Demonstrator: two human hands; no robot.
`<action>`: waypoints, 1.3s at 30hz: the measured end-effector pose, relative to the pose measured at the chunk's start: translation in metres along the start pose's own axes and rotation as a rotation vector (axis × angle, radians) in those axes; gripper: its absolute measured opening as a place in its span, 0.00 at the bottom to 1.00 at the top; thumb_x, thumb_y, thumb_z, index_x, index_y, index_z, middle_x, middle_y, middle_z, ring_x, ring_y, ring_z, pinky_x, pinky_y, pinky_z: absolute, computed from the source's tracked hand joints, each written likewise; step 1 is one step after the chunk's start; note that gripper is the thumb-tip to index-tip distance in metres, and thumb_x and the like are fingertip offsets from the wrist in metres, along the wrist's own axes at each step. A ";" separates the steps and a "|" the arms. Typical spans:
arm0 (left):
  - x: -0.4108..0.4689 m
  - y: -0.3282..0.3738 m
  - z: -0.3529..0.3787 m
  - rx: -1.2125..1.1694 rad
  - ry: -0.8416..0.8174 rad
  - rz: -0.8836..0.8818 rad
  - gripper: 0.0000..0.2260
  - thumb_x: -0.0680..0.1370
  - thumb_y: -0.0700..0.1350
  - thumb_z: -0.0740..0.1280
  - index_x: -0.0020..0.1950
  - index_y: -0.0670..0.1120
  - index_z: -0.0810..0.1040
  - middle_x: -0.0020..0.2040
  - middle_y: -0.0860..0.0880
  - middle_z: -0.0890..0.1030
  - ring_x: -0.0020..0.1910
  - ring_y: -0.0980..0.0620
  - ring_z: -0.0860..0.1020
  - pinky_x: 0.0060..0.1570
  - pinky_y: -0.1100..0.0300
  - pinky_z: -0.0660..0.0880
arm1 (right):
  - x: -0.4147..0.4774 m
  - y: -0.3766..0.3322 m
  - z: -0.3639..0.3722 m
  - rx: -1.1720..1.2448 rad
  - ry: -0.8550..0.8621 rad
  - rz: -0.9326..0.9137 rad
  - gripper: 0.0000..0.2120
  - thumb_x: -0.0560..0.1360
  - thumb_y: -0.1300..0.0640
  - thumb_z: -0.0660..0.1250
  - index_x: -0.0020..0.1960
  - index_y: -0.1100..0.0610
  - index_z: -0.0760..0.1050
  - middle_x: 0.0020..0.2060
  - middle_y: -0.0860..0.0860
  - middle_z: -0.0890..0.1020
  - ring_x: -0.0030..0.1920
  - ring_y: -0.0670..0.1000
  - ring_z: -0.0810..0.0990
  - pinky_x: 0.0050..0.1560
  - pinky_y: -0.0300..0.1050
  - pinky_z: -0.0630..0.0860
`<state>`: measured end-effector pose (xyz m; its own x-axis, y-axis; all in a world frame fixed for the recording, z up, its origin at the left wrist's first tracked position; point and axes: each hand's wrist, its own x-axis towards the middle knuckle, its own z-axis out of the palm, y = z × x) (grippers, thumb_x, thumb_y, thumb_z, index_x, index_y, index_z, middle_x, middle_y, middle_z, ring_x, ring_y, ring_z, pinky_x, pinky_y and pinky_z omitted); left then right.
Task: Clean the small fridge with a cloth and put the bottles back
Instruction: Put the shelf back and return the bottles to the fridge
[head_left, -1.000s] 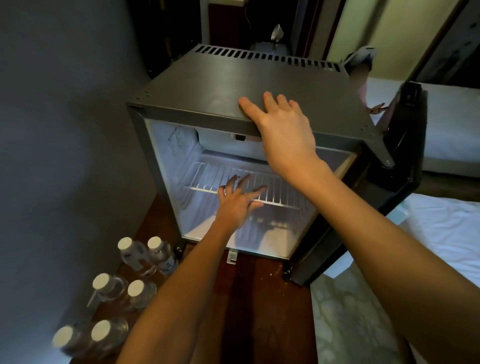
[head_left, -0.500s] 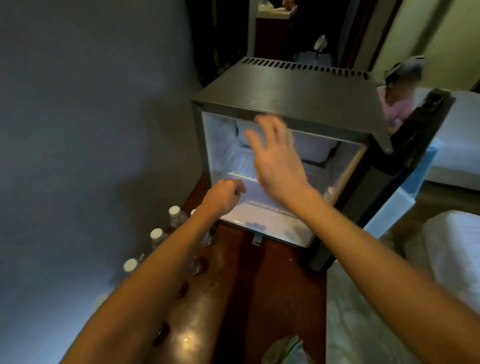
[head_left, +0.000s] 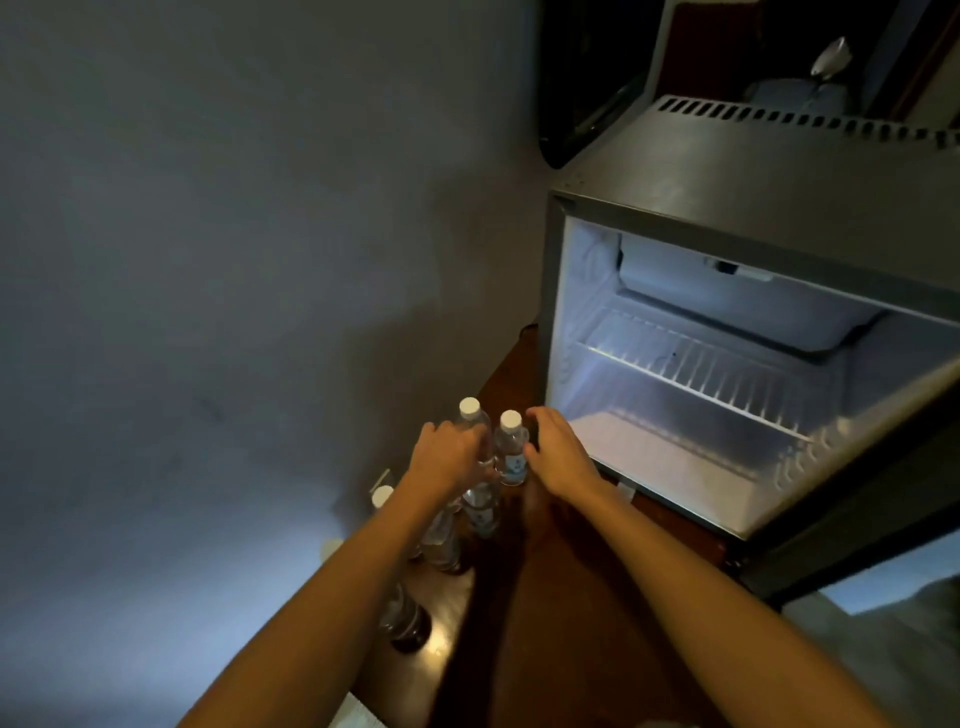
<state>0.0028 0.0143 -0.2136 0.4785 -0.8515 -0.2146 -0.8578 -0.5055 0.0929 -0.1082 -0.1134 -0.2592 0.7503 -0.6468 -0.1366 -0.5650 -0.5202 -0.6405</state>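
Bottles (head_left: 510, 454): left hand (head_left: 447, 460) grips one, right hand (head_left: 558, 457) cupped alongside.

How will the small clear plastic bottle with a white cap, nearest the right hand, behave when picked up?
The small clear plastic bottle is slim, so one hand can probably lift it easily. Tall and narrow, it may tip if pushed, against the neighbouring capped bottle. Its smooth wall might slip.

no text can be read, small blue mark on a pale label on the water bottle (head_left: 511, 460) at 8 o'clock of the mini fridge (head_left: 779, 171), too blurred to read, similar illegible label on the nearer bottle (head_left: 480, 512) at its 7 o'clock
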 end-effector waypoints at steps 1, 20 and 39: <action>0.001 -0.001 0.002 0.018 -0.031 -0.016 0.21 0.75 0.59 0.68 0.65 0.53 0.72 0.61 0.48 0.79 0.61 0.44 0.75 0.58 0.49 0.65 | 0.008 0.001 0.004 0.024 0.001 0.025 0.24 0.81 0.57 0.65 0.74 0.55 0.63 0.72 0.55 0.68 0.71 0.56 0.70 0.68 0.52 0.72; 0.016 0.002 0.050 -0.267 -0.055 0.031 0.18 0.72 0.53 0.70 0.60 0.51 0.73 0.53 0.49 0.83 0.50 0.48 0.81 0.48 0.53 0.78 | 0.033 0.023 0.056 0.395 0.112 0.212 0.30 0.67 0.54 0.80 0.65 0.51 0.71 0.60 0.52 0.80 0.63 0.53 0.78 0.61 0.49 0.77; 0.103 0.122 0.041 -0.925 0.368 -0.072 0.12 0.72 0.51 0.75 0.51 0.50 0.78 0.44 0.54 0.81 0.43 0.55 0.80 0.43 0.59 0.75 | 0.002 0.098 -0.066 0.330 0.587 0.455 0.32 0.68 0.58 0.79 0.69 0.60 0.70 0.63 0.59 0.79 0.62 0.60 0.77 0.58 0.48 0.74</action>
<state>-0.0596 -0.1296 -0.2638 0.6862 -0.7257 0.0505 -0.4155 -0.3340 0.8461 -0.1848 -0.2027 -0.2721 0.1176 -0.9900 -0.0777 -0.5726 -0.0036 -0.8198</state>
